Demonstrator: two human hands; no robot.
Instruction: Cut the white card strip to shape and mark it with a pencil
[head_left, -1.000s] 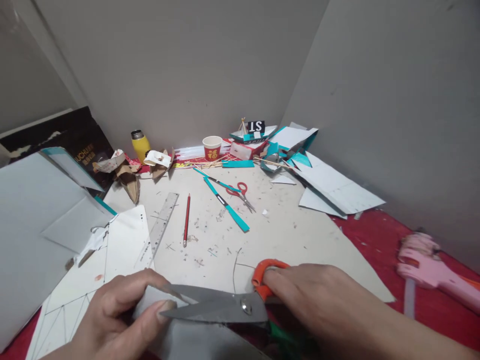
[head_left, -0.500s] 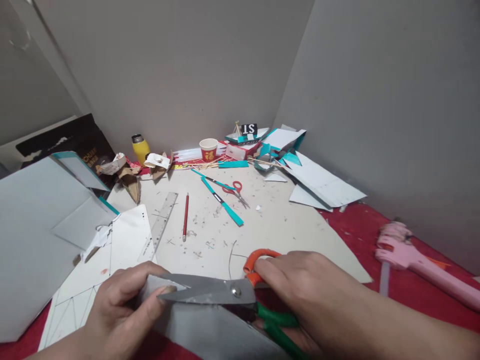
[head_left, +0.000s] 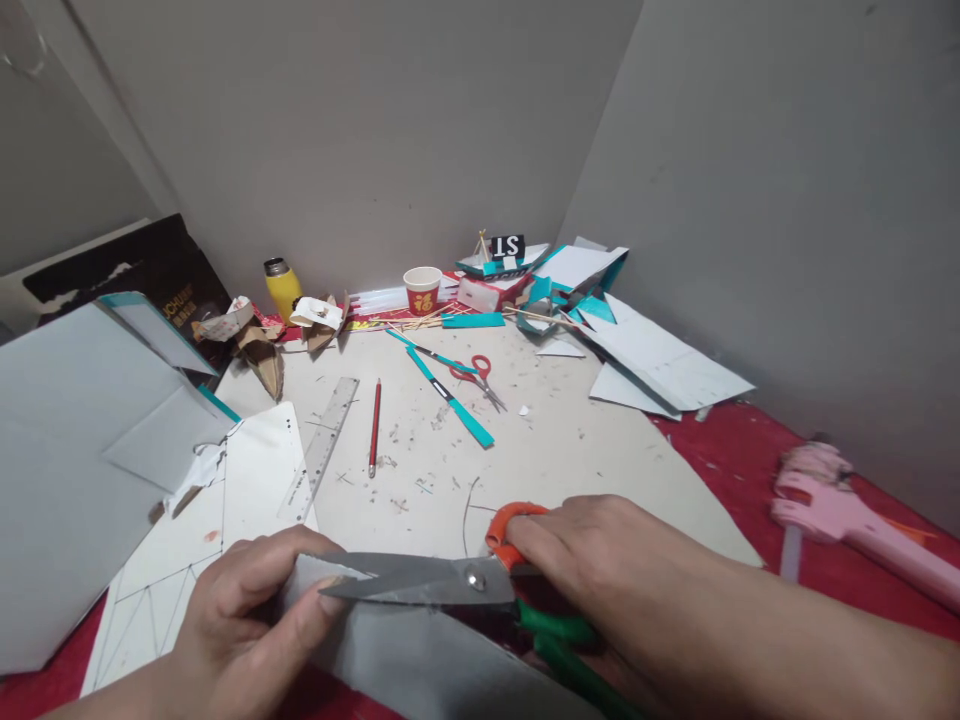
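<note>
My left hand pinches a grey-white piece of cardboard between thumb and fingers at the bottom of the view. Around the orange and green handles of the large scissors my right hand is closed. The blades point left, lie across the cardboard's upper edge and reach my left thumb. They are slightly apart at the tips. Part of the green handle is hidden by my right hand.
A pale board bears a ruler, a red pencil, small scissors and teal strips. Behind stand a paper cup and yellow bottle. A pink glue gun lies right; large cardboard stands left.
The large scissors' blades have closed a little, with my right hand still around the handles. The camera view has shifted slightly, moving the background objects up and mostly to the right.
</note>
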